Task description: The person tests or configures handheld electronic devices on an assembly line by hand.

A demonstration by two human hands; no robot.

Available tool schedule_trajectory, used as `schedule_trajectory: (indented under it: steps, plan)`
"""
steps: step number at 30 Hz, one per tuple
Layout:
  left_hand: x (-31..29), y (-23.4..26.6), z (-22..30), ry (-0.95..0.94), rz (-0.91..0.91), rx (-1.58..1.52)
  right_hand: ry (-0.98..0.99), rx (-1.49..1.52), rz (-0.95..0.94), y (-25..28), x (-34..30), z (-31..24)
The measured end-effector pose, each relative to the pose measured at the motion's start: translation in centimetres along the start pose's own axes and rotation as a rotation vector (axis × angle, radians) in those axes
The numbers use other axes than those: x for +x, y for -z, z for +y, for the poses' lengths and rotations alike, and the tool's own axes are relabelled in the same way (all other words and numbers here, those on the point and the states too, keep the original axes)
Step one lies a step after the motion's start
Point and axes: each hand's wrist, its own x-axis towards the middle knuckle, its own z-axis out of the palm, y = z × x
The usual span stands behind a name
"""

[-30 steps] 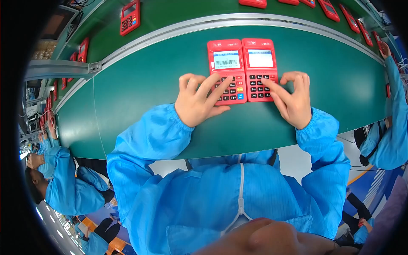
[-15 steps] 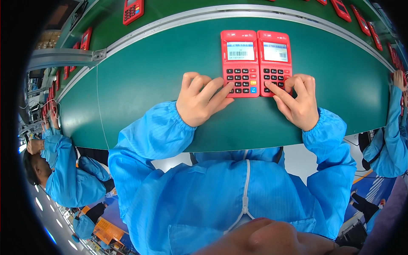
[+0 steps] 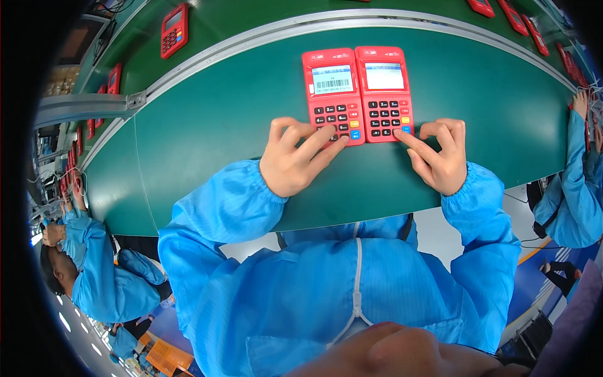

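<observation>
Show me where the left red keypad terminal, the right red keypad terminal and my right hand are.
Left red keypad terminal [image 3: 335,98]: head view, casing between screen and keys.
Right red keypad terminal [image 3: 385,95]: head view, casing between screen and keys.
Right hand [image 3: 443,156]: head view, back of the hand.

We find the green worktable [image 3: 220,119] brightly lit, pale sheen at its left end; along its far edge, the metal rail [image 3: 301,24] bows with lens distortion.
</observation>
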Motion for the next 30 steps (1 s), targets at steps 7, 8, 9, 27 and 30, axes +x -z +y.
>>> schedule_trajectory:
  steps: [7, 8, 9, 27, 30]
  plan:
    - [0.6, 0.2, -0.5, 0.112, 0.006, -0.153, -0.098, 0.132, -0.053, 0.0, 0.3, 0.1]
    - [0.8, 0.8, -0.3, 0.169, -0.021, -0.191, -0.126, 0.193, -0.048, 0.3, 0.5, 0.3]
    - [1.0, 1.3, -0.2, 0.225, -0.047, -0.232, -0.124, 0.184, -0.037, 0.6, 0.6, 0.4]
    - [3.0, -4.1, -8.7, 0.761, 0.386, -1.07, -0.492, 1.326, 0.056, -3.8, 11.4, 0.6]
    - [2.7, -3.5, -17.7, 0.806, 0.56, -0.844, -0.314, 1.131, 0.147, -7.0, 18.6, 2.4]
